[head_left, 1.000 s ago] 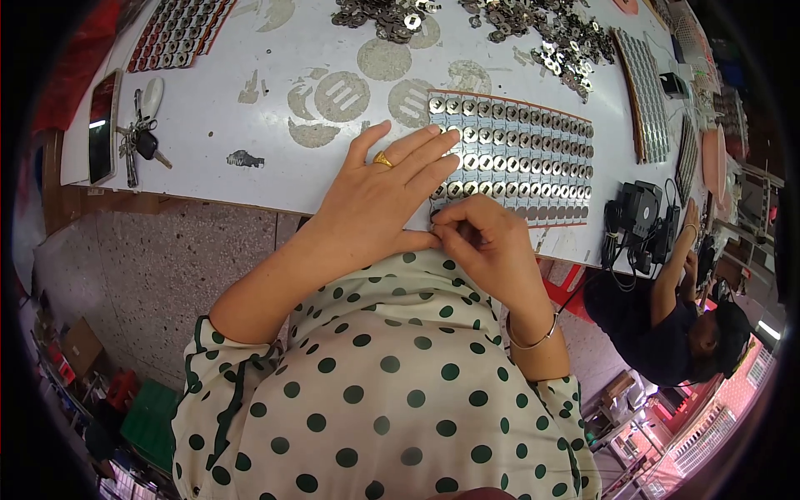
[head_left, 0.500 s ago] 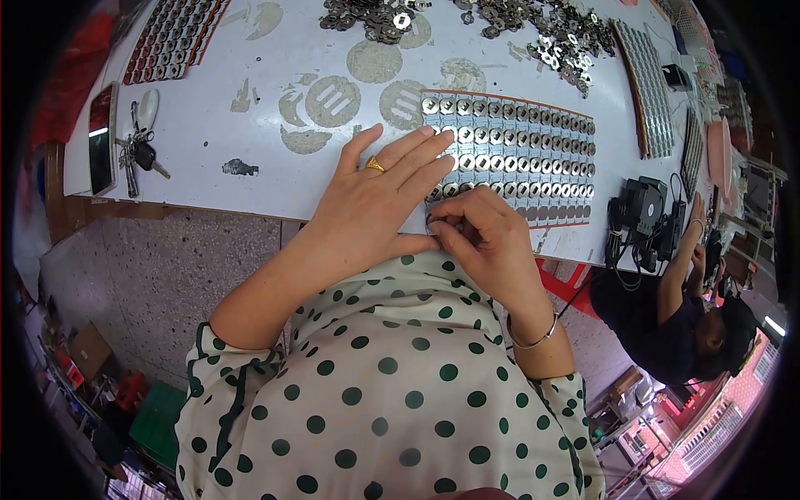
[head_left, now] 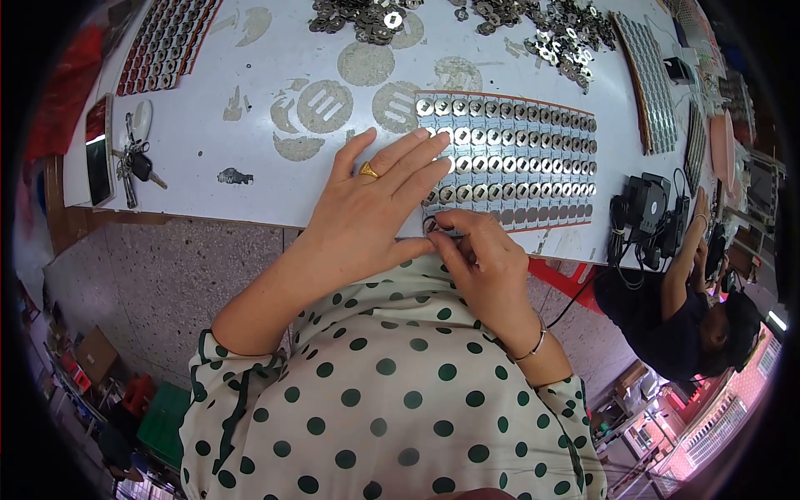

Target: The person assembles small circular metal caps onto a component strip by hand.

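Note:
A flat panel (head_left: 533, 150) with rows of round silver metal pieces lies near the table's front edge. Most of these pieces show a dark squarish centre; in the nearest row, plain grey discs (head_left: 533, 218) show instead. My left hand (head_left: 371, 200) rests with its fingers spread over the panel's left edge, its thumb reaching toward the near left corner. At that corner my right hand (head_left: 483, 258) is closed in a pinch, thumb and forefinger on a small round metal piece (head_left: 430, 225). The fingers partly cover this piece.
Loose metal pieces lie in heaps (head_left: 358, 18) at the back. More filled panels stand at far left (head_left: 167, 46) and right (head_left: 646, 83). A phone (head_left: 99, 150) and keys (head_left: 137, 162) lie left; a black device with cables (head_left: 643, 208) sits right, beside another person (head_left: 667, 308).
My right fingertips have shifted slightly down and left at the panel's corner, uncovering part of the round metal piece. My left hand stays spread on the panel.

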`<control>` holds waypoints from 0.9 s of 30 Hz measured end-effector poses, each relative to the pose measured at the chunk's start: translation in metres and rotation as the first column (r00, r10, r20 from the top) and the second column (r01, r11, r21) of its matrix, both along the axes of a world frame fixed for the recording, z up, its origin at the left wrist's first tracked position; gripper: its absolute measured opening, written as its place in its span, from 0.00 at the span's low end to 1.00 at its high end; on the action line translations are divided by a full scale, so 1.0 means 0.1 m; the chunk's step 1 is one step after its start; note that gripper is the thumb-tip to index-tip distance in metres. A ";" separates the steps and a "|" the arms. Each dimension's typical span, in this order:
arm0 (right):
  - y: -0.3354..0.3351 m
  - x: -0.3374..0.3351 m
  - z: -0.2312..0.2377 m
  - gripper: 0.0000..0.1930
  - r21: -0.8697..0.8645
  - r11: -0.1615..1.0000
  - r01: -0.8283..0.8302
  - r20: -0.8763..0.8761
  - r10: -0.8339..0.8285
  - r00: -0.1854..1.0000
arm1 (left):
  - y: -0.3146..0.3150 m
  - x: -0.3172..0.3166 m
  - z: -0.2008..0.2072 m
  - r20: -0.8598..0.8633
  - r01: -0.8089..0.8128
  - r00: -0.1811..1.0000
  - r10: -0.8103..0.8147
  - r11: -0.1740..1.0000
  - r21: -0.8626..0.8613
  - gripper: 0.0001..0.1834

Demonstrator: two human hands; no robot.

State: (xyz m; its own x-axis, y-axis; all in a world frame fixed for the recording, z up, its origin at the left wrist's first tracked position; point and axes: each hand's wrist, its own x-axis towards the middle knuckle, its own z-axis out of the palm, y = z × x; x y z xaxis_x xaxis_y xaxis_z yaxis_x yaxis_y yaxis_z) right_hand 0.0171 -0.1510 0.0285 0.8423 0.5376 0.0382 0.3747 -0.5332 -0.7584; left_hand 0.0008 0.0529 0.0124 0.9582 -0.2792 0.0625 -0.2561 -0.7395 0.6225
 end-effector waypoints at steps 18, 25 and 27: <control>-0.08 1.40 0.20 0.12 -0.013 0.977 0.213 0.363 -0.194 0.911 | -0.09 -0.03 -0.15 0.292 0.095 0.950 -0.111 0.993 0.070 0.24; -0.03 2.10 -0.20 0.17 -0.330 0.938 0.110 0.699 0.165 0.696 | -0.12 -0.01 -0.14 0.328 0.107 0.937 -0.121 0.992 0.062 0.15; 0.01 2.10 -0.19 0.18 -0.292 0.956 0.004 0.677 0.204 0.707 | -0.11 0.00 -0.15 0.329 0.110 0.936 -0.121 0.993 0.052 0.15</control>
